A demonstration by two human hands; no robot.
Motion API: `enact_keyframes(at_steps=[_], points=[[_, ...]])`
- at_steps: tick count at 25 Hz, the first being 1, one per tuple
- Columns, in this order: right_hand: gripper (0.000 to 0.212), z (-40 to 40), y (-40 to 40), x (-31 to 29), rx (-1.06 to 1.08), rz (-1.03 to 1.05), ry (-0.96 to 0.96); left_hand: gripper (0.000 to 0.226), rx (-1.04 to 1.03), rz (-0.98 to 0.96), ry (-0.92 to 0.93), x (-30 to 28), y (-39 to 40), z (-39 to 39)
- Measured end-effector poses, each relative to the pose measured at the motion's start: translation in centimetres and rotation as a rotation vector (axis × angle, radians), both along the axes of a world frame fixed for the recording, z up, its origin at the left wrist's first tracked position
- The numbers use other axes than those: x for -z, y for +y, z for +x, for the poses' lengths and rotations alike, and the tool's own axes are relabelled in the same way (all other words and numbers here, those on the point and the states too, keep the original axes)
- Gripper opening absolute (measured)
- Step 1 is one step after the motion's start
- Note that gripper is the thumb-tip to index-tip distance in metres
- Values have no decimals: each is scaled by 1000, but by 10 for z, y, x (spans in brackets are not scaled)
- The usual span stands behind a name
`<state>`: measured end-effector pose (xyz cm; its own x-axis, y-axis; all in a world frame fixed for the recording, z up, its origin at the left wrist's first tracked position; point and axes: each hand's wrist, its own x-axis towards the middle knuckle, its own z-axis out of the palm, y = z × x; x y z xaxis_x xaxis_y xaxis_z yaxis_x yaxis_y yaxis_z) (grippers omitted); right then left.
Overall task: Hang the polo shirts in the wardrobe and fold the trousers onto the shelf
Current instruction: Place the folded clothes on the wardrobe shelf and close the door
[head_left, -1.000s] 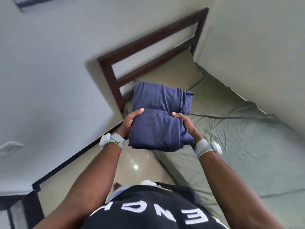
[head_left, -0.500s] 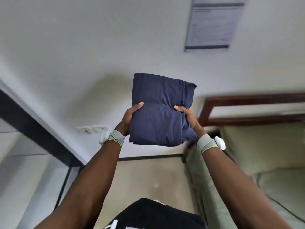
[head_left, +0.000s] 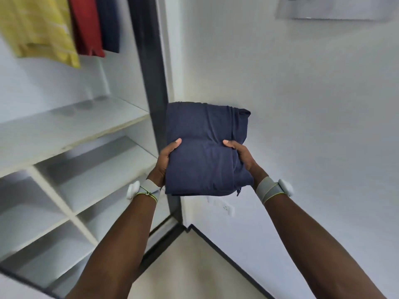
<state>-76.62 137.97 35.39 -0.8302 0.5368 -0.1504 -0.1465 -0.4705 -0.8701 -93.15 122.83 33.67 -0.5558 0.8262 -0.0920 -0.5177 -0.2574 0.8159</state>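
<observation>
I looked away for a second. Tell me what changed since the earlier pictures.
The person turned from the bed to the wardrobe, so its shelves and hanging shirts now show at the left. The folded navy trousers came along. Unchanged: left hand and right hand grip the bundle's sides.

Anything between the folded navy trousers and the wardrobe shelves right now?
In the head view, only the wardrobe's dark upright frame stands between the folded trousers, gripped by the left hand and right hand, and the white shelves.
</observation>
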Motion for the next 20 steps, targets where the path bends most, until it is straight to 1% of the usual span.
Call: enact_keyframes(at_steps=[3,7,9,10,12,15,17,18,20], points=[[29,-56,16,-7,-152,45,18,38,-173,15,9,-7,-11,-29],[22,-122,20,-19,-352,62,25,45,-384,57,9,-7,-30,-61],[26,-157,15,-24,-425,83,7,47,-465,63,9,-8,-42,-80],[27,-177,12,-26,-460,80,10,46,-500,54,13,-10,-48,-91],[21,-210,2,-33,-499,44,28,42,-539,44,23,-20,-60,-113],[13,-287,-12,-43,-549,33,75,34,-611,27,50,-33,-73,-176],[19,-342,-18,-52,-547,80,80,30,-639,-11,52,-42,-82,-223],[27,-368,-20,-54,-564,94,59,31,-635,-23,57,-44,-85,-249],[42,-422,-19,-55,-548,113,-56,35,-611,-73,75,-52,-89,-299]])
